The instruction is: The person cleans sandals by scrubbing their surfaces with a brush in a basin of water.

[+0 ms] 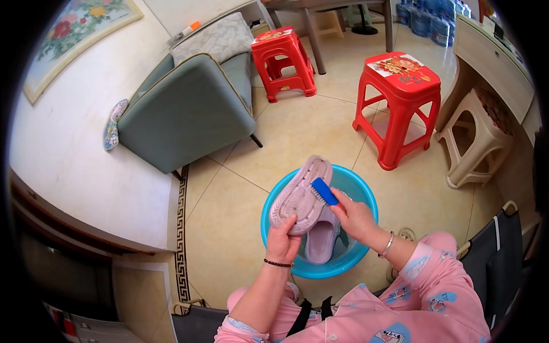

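A pink slipper (pixel 300 197) is gripped at its lower end by my left hand (pixel 283 240), with its patterned sole facing up. My right hand (pixel 357 220) is closed on a blue brush (pixel 324 191) with a reddish handle end, and its bristles are against or just beside the sole. Beneath them stands a round blue basin (pixel 366 188) holding water. A second pink slipper (pixel 321 240) lies in the basin, partly hidden by the raised slipper.
Red stools (pixel 398 77) (pixel 280 43) stand ahead, and a beige stool (pixel 477 134) is under the desk (pixel 494 54) at right. A grey-green sofa (pixel 186 108) is at left. Water bottles (pixel 420 23) stand at the back.
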A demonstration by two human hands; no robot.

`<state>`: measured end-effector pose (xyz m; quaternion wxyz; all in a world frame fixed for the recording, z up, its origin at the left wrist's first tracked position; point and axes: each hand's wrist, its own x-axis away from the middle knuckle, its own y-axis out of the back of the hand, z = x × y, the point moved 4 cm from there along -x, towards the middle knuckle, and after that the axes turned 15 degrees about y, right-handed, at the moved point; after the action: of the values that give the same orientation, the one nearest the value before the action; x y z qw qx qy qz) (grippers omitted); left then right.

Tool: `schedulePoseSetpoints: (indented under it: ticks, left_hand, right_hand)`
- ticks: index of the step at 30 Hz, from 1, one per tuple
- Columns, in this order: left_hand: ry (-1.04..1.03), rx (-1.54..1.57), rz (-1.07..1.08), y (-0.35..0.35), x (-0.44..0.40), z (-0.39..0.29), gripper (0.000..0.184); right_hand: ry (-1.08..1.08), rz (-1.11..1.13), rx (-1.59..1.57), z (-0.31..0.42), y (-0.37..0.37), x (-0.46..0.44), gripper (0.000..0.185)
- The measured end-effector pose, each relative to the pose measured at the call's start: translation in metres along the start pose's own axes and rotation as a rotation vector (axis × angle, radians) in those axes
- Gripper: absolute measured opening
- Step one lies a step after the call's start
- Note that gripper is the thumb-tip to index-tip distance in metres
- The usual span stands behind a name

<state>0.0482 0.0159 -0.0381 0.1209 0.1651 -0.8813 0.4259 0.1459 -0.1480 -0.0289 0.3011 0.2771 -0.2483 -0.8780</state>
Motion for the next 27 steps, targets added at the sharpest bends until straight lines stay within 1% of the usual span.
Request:
schedulePoseSetpoints:
  ticks: [1, 3, 6, 8, 12, 14, 16, 18, 20, 21, 23, 27]
  left_hand:
    - [0.002, 0.003, 0.0, 0.0, 0.0, -0.002, 0.049]
    - [0.016, 0.021, 0.0, 0.001, 0.0, -0.005, 0.05]
    - [0.044, 0.053, 0.012, 0.003, 0.001, -0.006, 0.052]
    - [0.062, 0.067, 0.024, 0.004, 0.001, -0.005, 0.053]
    - [0.056, -0.001, 0.091, -0.002, 0.003, -0.005, 0.053]
    - [0.046, -0.027, 0.114, -0.004, 0.002, -0.005, 0.053]
    - [0.009, -0.069, 0.144, -0.005, 0.001, -0.004, 0.054]
    - [0.015, -0.103, 0.137, -0.008, 0.003, -0.004, 0.054]
    - [0.019, -0.136, 0.13, -0.011, 0.005, -0.003, 0.055]
    - [0.028, -0.131, 0.132, -0.013, 0.005, -0.003, 0.056]
    - [0.035, -0.128, 0.134, -0.013, 0.006, -0.004, 0.056]
    - [0.026, -0.109, 0.109, -0.009, 0.008, -0.008, 0.057]
  right_hand:
    - [0.002, -0.041, -0.02, 0.0, 0.003, -0.003, 0.047]
    - [-0.015, -0.006, -0.003, 0.008, 0.008, -0.002, 0.047]
    - [0.055, 0.03, 0.02, 0.02, 0.004, 0.004, 0.048]
    - [0.181, 0.009, 0.027, 0.028, 0.0, 0.009, 0.051]
    - [0.21, 0.048, 0.047, 0.034, 0.0, 0.013, 0.053]
    - [0.271, 0.04, 0.053, 0.031, -0.006, 0.015, 0.053]
    - [0.254, 0.017, 0.041, 0.027, -0.006, 0.013, 0.052]
    - [0.236, -0.005, 0.028, 0.022, -0.004, 0.008, 0.051]
    - [0.116, -0.067, 0.04, 0.007, 0.003, 0.001, 0.048]
    - [0.116, -0.067, 0.039, 0.002, 0.005, -0.003, 0.048]
    - [-0.026, -0.1, 0.01, -0.011, 0.01, -0.007, 0.045]
    - [-0.023, -0.065, -0.025, -0.006, 0.007, -0.007, 0.048]
